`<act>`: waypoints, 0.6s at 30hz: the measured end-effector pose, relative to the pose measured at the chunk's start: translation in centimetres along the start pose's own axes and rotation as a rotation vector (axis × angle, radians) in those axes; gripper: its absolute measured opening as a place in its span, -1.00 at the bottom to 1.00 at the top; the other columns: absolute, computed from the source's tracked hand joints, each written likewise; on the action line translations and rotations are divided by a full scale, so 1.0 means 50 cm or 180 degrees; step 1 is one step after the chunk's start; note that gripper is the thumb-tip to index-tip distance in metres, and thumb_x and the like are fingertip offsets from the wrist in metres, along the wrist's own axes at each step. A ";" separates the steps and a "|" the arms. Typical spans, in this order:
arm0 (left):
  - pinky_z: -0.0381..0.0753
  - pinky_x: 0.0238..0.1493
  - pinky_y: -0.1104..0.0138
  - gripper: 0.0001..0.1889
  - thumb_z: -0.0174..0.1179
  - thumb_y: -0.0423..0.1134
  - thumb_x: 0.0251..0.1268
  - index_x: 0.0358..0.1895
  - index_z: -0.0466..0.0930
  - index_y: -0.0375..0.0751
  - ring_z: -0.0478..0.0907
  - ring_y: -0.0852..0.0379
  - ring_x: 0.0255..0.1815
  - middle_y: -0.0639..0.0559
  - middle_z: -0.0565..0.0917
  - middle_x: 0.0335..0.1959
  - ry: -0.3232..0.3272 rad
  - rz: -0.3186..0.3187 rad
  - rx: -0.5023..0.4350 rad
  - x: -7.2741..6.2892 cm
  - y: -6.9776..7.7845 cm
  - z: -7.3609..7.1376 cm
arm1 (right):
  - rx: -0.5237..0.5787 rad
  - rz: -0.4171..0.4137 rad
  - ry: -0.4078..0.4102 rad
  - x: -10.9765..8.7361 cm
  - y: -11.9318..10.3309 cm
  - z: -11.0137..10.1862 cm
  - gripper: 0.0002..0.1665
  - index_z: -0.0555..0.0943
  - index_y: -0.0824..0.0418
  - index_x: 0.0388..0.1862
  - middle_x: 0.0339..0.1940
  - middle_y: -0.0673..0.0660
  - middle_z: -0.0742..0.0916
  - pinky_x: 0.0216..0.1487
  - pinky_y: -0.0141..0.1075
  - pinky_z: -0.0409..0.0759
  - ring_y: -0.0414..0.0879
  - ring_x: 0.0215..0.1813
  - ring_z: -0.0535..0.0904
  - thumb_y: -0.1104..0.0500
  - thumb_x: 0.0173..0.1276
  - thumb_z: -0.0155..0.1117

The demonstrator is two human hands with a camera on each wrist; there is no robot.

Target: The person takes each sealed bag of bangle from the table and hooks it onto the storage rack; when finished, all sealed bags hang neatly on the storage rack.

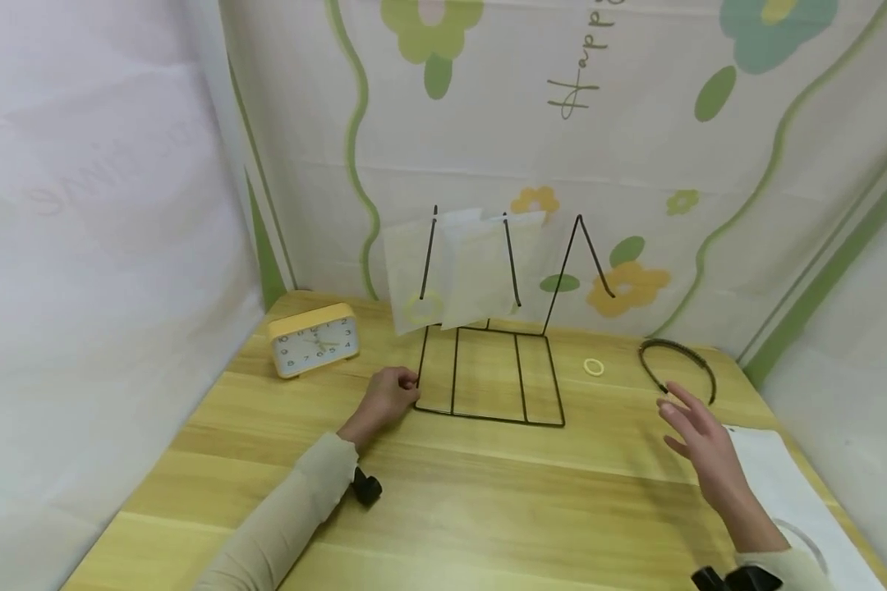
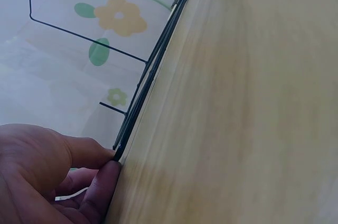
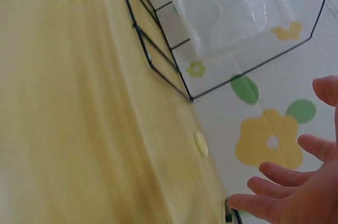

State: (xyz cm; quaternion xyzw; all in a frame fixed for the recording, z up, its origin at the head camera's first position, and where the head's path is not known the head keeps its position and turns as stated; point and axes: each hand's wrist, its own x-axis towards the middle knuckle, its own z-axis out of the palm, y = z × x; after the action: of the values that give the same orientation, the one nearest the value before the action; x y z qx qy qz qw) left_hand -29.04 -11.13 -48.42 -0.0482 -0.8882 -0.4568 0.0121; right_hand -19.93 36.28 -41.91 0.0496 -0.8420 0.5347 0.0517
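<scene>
A black wire rack (image 1: 488, 419) stands on the wooden table, its base flat and its arms rising at the back. My left hand (image 1: 390, 394) pinches the base's front left corner between thumb and fingers, as the left wrist view shows closely. Translucent plastic bags (image 1: 480, 267) hang on two of the rack's arms; a yellowish ring shows in the left one. The rack's right arm (image 1: 567, 263) carries no bag. My right hand (image 1: 705, 447) hovers over the table with fingers spread, holding nothing. Just beyond its fingertips lies a dark headband (image 1: 680, 346).
A yellow alarm clock (image 1: 314, 339) stands at the back left. Between rack and headband lies a small pale yellow ring (image 1: 594, 367). A white sheet or bag (image 1: 776, 468) lies along the right edge, partly behind my right forearm. Printed cloth walls (image 1: 473, 148) enclose the table's back and sides.
</scene>
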 end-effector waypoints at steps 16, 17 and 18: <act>0.63 -0.16 0.22 -0.74 0.33 -0.37 0.17 -0.05 0.69 -0.30 0.61 0.10 -0.24 0.01 0.69 -0.30 0.0001 0.0004 -0.0004 0.000 0.003 0.001 | -0.0822 0.0520 0.0641 -0.088 0.091 -0.098 -0.28 0.10 -0.11 0.58 0.22 -0.17 0.56 -0.05 -0.56 0.46 -0.55 0.07 0.40 -0.11 0.52 0.04; 0.63 -0.15 0.22 -0.74 0.33 -0.37 0.17 -0.04 0.69 -0.31 0.61 0.09 -0.24 0.00 0.69 -0.30 -0.0002 0.0000 -0.0018 0.000 0.003 0.001 | -0.0921 0.0581 0.0695 -0.090 0.098 -0.104 -0.26 0.09 -0.09 0.59 0.30 -0.03 0.55 0.07 -0.45 0.47 -0.41 0.17 0.44 -0.14 0.52 0.04; 0.63 -0.15 0.22 -0.74 0.33 -0.38 0.17 -0.05 0.68 -0.31 0.61 0.09 -0.24 0.00 0.69 -0.30 -0.0004 0.0006 -0.0014 -0.001 0.004 0.002 | -0.1015 0.0652 0.0751 -0.092 0.106 -0.112 -0.23 0.07 -0.06 0.60 0.38 0.12 0.50 0.19 -0.31 0.44 -0.25 0.28 0.43 -0.16 0.51 0.03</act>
State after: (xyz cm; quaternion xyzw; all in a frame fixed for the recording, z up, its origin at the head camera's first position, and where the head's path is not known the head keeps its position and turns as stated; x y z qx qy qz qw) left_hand -28.97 -10.94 -48.32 -0.0494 -0.8871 -0.4588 0.0118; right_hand -15.93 43.70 -44.92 -0.1079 -0.9047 0.3993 0.1024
